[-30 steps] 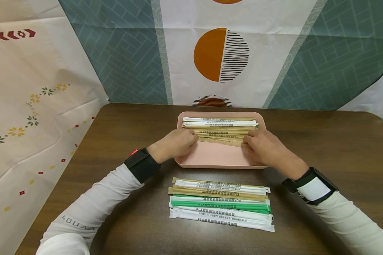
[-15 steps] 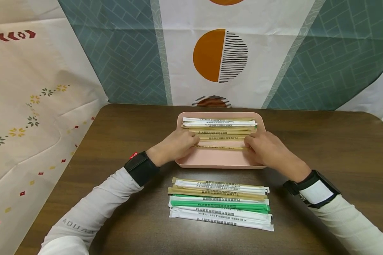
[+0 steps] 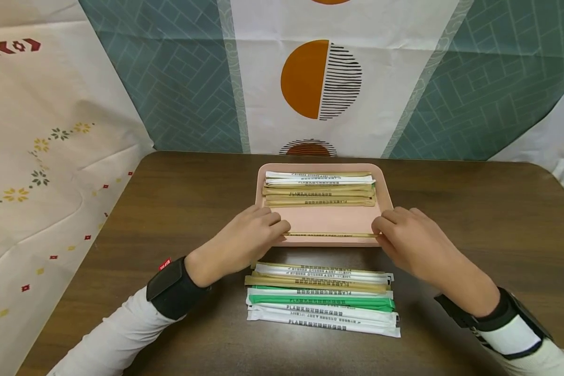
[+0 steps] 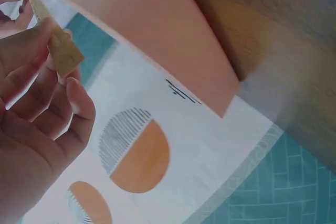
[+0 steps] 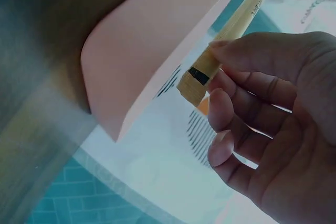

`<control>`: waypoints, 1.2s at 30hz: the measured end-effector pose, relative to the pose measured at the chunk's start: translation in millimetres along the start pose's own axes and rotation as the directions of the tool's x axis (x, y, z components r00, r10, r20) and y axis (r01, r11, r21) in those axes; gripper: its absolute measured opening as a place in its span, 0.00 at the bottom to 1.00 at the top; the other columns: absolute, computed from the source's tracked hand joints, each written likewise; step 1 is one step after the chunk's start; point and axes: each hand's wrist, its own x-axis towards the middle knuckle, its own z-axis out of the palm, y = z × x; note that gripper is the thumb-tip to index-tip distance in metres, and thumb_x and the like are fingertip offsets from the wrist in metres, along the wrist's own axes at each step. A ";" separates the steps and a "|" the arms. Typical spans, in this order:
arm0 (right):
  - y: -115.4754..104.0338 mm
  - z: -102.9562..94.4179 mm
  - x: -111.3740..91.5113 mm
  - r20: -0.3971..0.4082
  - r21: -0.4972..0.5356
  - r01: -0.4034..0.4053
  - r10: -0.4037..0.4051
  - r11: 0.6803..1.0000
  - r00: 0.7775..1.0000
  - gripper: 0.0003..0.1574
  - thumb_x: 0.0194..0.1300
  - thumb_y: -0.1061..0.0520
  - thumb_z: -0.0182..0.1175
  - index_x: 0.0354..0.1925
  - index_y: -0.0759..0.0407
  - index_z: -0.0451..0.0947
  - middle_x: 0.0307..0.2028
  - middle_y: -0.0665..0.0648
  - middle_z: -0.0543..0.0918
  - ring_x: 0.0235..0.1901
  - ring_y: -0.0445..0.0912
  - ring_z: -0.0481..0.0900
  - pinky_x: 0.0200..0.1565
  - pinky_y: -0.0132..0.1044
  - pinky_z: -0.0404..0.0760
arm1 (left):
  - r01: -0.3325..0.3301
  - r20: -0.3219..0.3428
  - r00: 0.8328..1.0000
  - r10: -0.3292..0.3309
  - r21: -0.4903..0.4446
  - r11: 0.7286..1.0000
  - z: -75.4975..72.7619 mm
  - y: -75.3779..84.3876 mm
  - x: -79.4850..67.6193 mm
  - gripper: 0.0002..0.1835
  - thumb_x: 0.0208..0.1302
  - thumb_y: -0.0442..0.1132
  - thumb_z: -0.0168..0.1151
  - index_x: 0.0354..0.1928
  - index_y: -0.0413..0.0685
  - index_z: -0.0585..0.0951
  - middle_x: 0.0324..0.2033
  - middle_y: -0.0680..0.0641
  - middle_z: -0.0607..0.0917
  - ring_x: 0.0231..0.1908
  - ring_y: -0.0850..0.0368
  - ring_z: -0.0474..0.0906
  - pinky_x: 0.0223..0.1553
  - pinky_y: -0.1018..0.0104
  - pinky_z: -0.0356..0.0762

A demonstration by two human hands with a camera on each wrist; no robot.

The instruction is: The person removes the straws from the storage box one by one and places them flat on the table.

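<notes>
Between both hands a tan paper-wrapped straw (image 3: 329,235) is stretched level, seen above the near rim of the pink tray (image 3: 321,219). My left hand (image 3: 244,237) pinches its left end between thumb and fingers; the tan wrapper's end (image 4: 66,59) sticks out past the fingertips in the left wrist view. At the other end my right hand (image 3: 415,245) pinches it the same way, and a black mark (image 5: 198,75) shows near that tip. Inside the tray's far half lie several tan and white wrapped straws (image 3: 319,192), side by side.
In front of the tray, a row of wrapped straws (image 3: 321,300) in white, green and tan lies on the brown wooden table (image 3: 192,183). A patterned cloth (image 3: 399,68) hangs behind the table's far edge, and a pale cloth (image 3: 75,209) is at the left.
The tan straw has come away from the pile in the tray, moving toward the person and up. Both hands moved with it, still pinching its ends. The front row has stayed put.
</notes>
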 end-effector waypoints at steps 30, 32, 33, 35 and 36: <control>-46.4 21.8 -46.2 0.048 0.099 0.107 -0.112 0.989 0.992 0.17 0.43 0.62 0.75 0.29 0.49 0.77 0.27 0.44 0.76 0.28 0.41 0.74 0.31 0.38 0.71 | 0.019 0.066 0.998 -0.014 -0.085 0.996 9.1 50.2 -55.2 0.06 0.60 0.43 0.69 0.30 0.54 0.80 0.27 0.56 0.77 0.30 0.61 0.70 0.32 0.70 0.62; -46.6 21.3 -47.9 0.045 0.101 0.100 -0.105 0.990 0.993 0.18 0.43 0.62 0.76 0.29 0.50 0.77 0.27 0.44 0.76 0.29 0.41 0.74 0.32 0.39 0.72 | 0.017 0.061 0.998 -0.013 -0.080 0.997 9.9 50.1 -54.5 0.07 0.60 0.44 0.69 0.29 0.54 0.80 0.26 0.57 0.76 0.29 0.61 0.70 0.31 0.70 0.60; -46.7 20.9 -48.5 0.040 0.102 0.097 -0.102 0.990 0.994 0.18 0.42 0.62 0.76 0.29 0.50 0.77 0.27 0.44 0.76 0.28 0.41 0.74 0.32 0.39 0.73 | 0.018 0.060 0.998 -0.013 -0.082 0.996 9.9 50.0 -53.9 0.07 0.60 0.44 0.69 0.29 0.54 0.80 0.25 0.57 0.76 0.28 0.61 0.70 0.30 0.70 0.59; -46.2 20.5 -48.4 0.037 0.101 0.090 -0.094 0.991 0.995 0.18 0.42 0.61 0.76 0.29 0.50 0.77 0.26 0.43 0.75 0.28 0.40 0.74 0.31 0.38 0.73 | 0.019 0.057 0.998 -0.015 -0.078 0.997 10.1 48.9 -52.9 0.07 0.60 0.44 0.69 0.29 0.54 0.80 0.25 0.57 0.77 0.28 0.61 0.70 0.30 0.70 0.59; -45.7 20.3 -48.2 0.033 0.101 0.089 -0.092 0.991 0.995 0.18 0.42 0.61 0.77 0.29 0.50 0.77 0.26 0.43 0.75 0.27 0.40 0.73 0.30 0.38 0.73 | 0.021 0.056 0.998 -0.016 -0.076 0.997 10.1 48.2 -52.4 0.07 0.60 0.44 0.69 0.29 0.54 0.80 0.25 0.57 0.77 0.28 0.61 0.70 0.30 0.70 0.59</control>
